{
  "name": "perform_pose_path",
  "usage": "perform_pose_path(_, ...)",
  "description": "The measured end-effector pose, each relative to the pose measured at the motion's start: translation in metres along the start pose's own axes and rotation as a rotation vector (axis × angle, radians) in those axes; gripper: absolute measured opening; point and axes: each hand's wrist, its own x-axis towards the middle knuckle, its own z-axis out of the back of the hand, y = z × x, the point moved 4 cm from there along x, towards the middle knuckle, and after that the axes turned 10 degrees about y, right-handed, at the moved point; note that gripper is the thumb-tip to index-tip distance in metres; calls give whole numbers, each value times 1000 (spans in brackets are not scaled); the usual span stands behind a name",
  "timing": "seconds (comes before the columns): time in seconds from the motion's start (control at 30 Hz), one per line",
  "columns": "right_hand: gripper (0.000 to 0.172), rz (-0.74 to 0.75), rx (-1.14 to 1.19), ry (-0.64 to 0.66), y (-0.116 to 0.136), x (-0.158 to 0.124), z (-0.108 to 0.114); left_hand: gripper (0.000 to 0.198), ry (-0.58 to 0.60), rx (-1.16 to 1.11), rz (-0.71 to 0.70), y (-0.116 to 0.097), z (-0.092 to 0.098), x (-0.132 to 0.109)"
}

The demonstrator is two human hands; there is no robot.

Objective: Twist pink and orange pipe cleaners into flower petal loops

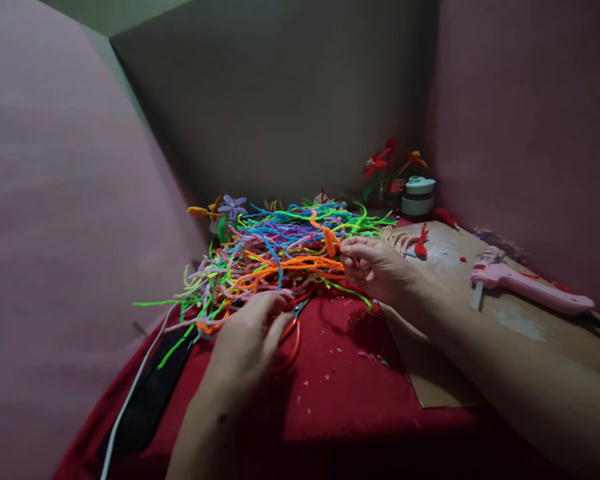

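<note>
My right hand (pixel 373 267) is closed, its thumb and finger pinching a bent orange pipe cleaner (pixel 329 241) with a looped end, held above the heap. My left hand (pixel 253 333) is at the heap's near edge, thumb and forefinger apart; its other fingers are hidden. Close beside that thumb lie scissors (pixel 294 347) with red handles, partly covered by the hand. A large heap of pipe cleaners (pixel 290 233) in blue, purple, pink, green and yellow spreads across the table, with a bundle of orange ones (pixel 300 265) on its near side.
A pink glue gun (pixel 530 287) rests on a brown board (pixel 450 373) at right. Behind stand a pale green-lidded jar (pixel 419 197), red flowers (pixel 376 163) and a purple flower (pixel 233 207). A white cable (pixel 130 400) crosses a black flat object (pixel 145 400). Scraps dot the red cloth (pixel 350 400).
</note>
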Motion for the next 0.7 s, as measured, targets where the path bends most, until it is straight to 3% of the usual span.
perform_pose_path(0.13, 17, 4, 51, 38, 0, 1, -1, 15, 262, 290, 230, 34, -33, -16)
perform_pose_path(0.3, 18, 0, 76, 31, 2, 1, -3, 21, 383, 309, 254, 49, -44, -13)
perform_pose_path(0.53, 13, 135, -117, -32, 3, 3, 4, 31, 402, 224, 308, 44, -30, -28)
perform_pose_path(0.7, 10, 184, -235, -45, 5, -1, 3, 44, 308, 142, 329, 41, -25, -41)
